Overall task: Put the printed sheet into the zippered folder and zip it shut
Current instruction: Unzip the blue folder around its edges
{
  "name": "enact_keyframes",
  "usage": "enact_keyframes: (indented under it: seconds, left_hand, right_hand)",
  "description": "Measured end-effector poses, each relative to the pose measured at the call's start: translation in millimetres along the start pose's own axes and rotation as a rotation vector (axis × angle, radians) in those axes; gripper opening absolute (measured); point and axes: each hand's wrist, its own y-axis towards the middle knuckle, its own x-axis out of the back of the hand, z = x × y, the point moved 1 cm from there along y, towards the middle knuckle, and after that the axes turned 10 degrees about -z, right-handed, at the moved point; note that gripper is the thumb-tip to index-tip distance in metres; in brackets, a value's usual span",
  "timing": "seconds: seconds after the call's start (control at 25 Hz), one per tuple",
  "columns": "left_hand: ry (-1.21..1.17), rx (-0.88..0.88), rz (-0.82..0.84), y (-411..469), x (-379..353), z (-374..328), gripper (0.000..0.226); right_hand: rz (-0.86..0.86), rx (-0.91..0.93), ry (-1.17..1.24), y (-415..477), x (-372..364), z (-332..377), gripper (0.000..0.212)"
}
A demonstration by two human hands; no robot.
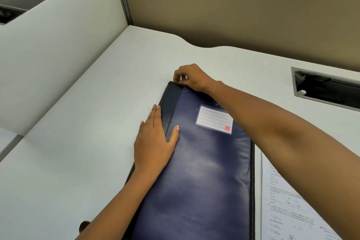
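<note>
A dark blue zippered folder (202, 171) lies flat on the white desk, with a lined label pocket (214, 119) on its cover. My left hand (155, 142) rests flat on the folder's left spine edge, fingers spread. My right hand (190, 78) reaches across to the folder's far left corner, its fingertips pinched at the zipper end there; the pull itself is hidden by the fingers. The printed sheet (288, 206) lies on the desk to the right of the folder, partly under my right forearm.
The white desk (78, 142) has a white partition panel (58, 45) along its left side and a tan wall behind. A dark cable slot (327, 89) is cut into the desk at the far right.
</note>
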Motion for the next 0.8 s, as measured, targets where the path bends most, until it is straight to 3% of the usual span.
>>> enact_keyframes:
  seconds: [0.2,0.8]
  left_hand:
    - [0.014,-0.004,-0.017,-1,-2,0,0.077]
    - [0.086,0.011,-0.006,-3,-6,-2,0.079]
  right_hand:
    - [-0.106,0.103,-0.029,-4,-7,-4,0.01]
    - [-0.119,0.208,-0.158,-35,18,-28,0.006]
